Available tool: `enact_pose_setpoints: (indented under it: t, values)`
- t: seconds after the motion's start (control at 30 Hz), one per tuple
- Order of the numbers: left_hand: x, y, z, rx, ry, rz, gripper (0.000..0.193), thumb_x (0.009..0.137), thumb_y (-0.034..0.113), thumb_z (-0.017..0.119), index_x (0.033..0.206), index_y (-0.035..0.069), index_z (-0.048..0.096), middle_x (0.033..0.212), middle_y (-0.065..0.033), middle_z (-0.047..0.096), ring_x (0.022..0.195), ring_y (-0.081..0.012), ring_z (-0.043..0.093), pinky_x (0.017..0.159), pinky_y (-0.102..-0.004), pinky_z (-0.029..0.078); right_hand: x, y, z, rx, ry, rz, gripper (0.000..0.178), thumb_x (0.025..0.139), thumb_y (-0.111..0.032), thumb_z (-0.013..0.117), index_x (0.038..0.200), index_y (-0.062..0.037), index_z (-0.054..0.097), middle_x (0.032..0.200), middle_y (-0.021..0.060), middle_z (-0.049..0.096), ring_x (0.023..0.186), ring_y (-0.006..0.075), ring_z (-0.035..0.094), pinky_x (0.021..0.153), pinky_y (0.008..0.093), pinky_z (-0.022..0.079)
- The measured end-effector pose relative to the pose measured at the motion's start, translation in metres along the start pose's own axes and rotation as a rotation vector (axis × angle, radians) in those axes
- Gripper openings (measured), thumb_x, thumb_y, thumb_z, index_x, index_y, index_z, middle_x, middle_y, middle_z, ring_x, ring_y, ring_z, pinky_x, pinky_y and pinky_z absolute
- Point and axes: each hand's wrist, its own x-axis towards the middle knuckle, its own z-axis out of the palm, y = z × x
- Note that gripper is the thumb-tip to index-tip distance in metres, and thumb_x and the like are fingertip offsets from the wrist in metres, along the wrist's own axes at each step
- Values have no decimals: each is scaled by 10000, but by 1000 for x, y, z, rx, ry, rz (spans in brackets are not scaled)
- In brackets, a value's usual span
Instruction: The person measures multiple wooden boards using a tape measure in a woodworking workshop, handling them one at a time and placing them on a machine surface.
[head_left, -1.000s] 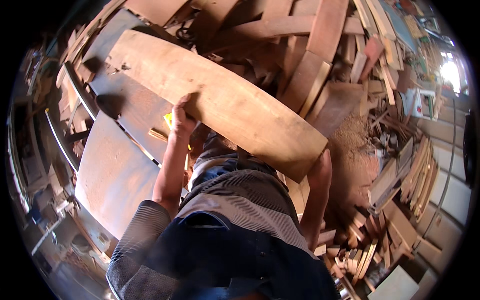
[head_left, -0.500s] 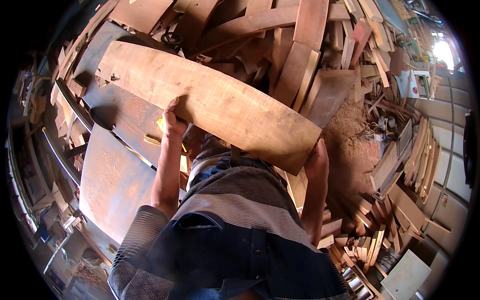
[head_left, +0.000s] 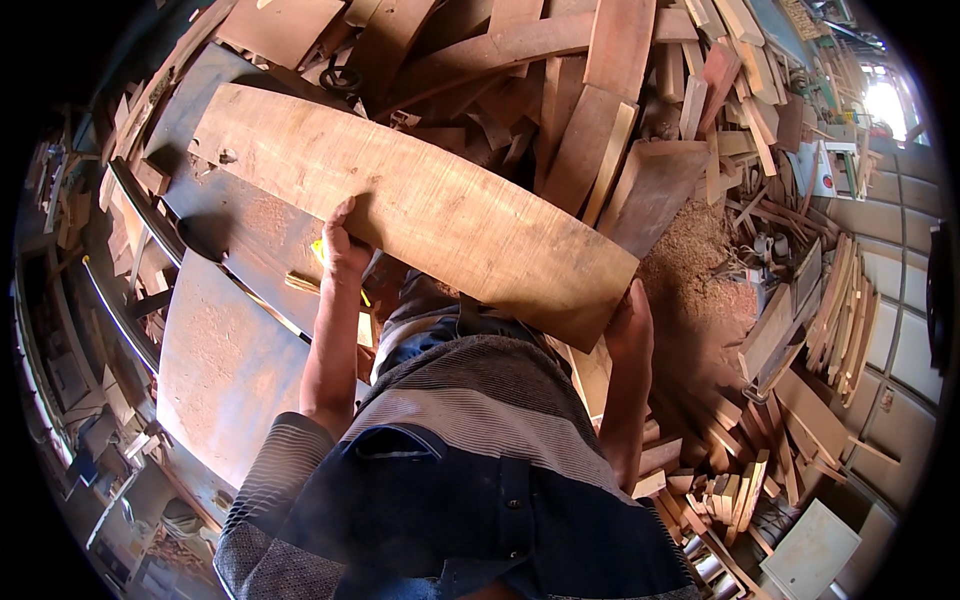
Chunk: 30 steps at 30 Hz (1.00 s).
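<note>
A long, wide wooden board (head_left: 420, 200) slants across the view in front of me, its far left end over a dark metal machine table (head_left: 265, 225). My left hand (head_left: 345, 240) grips the near edge around the board's middle, thumb on top and the other fingers hidden underneath. At the right end, my right hand (head_left: 630, 315) is closed on the corner, its fingers partly hidden by the wood. A knot hole shows near the board's left end. Just beyond my left wrist lies a small yellow object, too small to name, beside thin wood strips (head_left: 302, 284).
A pale, dusty metal table section (head_left: 225, 365) lies at my left. Many offcuts (head_left: 580, 150) are heaped beyond the board. To the right are sawdust (head_left: 690, 250), leaning strips (head_left: 845, 310) and stacked wood scraps (head_left: 735, 490). A pale flat box (head_left: 812, 550) sits at lower right.
Almost nothing differs. Both hands keep their grip, and the board's right end sits very slightly further left in the view.
</note>
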Motion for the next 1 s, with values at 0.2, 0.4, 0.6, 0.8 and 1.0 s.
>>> enact_pose_setpoints:
  t: [0.2,0.4,0.6,0.8,1.0]
  values:
    - [6,-4,-9,-32,-17,3,322,897,221,672,1140,11,696,1133,-98,719,1038,-258,659,959,-390,525,-4,-6,14,-736,-38,-280,289,1074,-163,408,1264,-20,573,1209,69,612,1124,164,575,1010,325,436]
    - [-12,-3,17,-54,21,4,227,879,179,677,1061,46,703,1070,-97,728,1012,-258,667,951,-402,531,-9,-8,27,-240,-75,-84,347,1087,-227,349,1269,-31,570,1289,90,598,1199,184,546,1057,340,411]
    - [-23,3,23,-119,74,-66,236,844,189,728,1040,59,696,1052,-80,732,990,-266,677,950,-426,539,-5,-8,28,-276,-92,-56,306,1024,-165,482,1277,-18,571,1234,129,622,1168,249,586,1016,368,439]
    - [-15,-4,15,-135,18,-52,269,802,195,754,1035,69,707,1023,-62,739,951,-248,686,895,-417,558,-6,-5,25,-642,-117,-281,325,1003,-139,530,1301,-13,559,1215,152,623,1159,294,598,998,383,458]
    - [-20,1,15,-113,58,-91,280,799,169,767,1062,105,695,1086,-56,720,1032,-256,651,951,-426,520,-1,-1,10,205,27,188,419,1086,-275,390,1408,-22,479,1391,134,541,1289,256,513,1082,390,419]
